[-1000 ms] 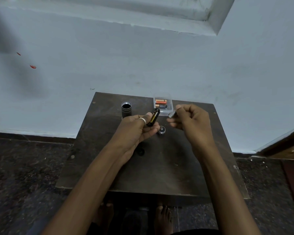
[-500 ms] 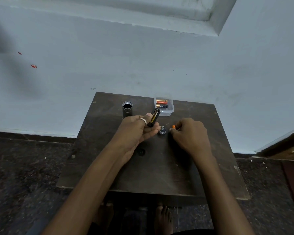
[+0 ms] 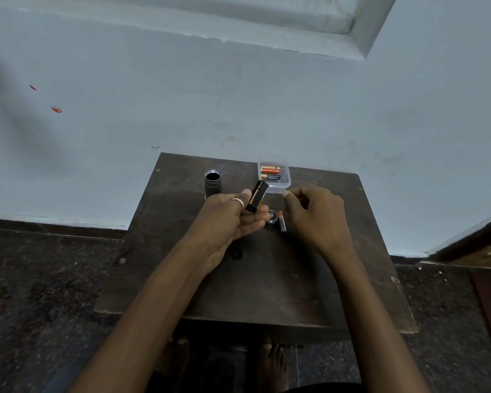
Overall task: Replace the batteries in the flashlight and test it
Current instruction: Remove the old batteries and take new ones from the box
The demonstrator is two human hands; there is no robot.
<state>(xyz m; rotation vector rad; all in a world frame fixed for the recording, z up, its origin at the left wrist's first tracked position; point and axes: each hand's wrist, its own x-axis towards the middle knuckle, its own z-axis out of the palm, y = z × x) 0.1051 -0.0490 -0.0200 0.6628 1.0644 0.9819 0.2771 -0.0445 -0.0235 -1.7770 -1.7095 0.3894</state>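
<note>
My left hand [image 3: 228,219] grips a black battery holder [image 3: 257,196], tilted up and to the right, with a battery visible in it. My right hand [image 3: 315,214] hovers just right of it, fingers loosely curled, holding nothing. A small battery with an orange end [image 3: 281,221] lies on the dark table [image 3: 267,279] below my right fingers. Beside it rests the flashlight's round end cap [image 3: 272,216]. The black flashlight body [image 3: 212,182] stands upright with its open end up, behind my left hand.
A clear plastic box [image 3: 284,185] with two copper-and-black batteries [image 3: 270,173] sits at the table's back edge. A pale blue wall rises right behind the table. Dark speckled floor surrounds it, and bare feet show beneath the front edge.
My right hand carried a battery from beside the holder down to the table, let go of it, and has lifted back up empty. My left hand has kept still.
</note>
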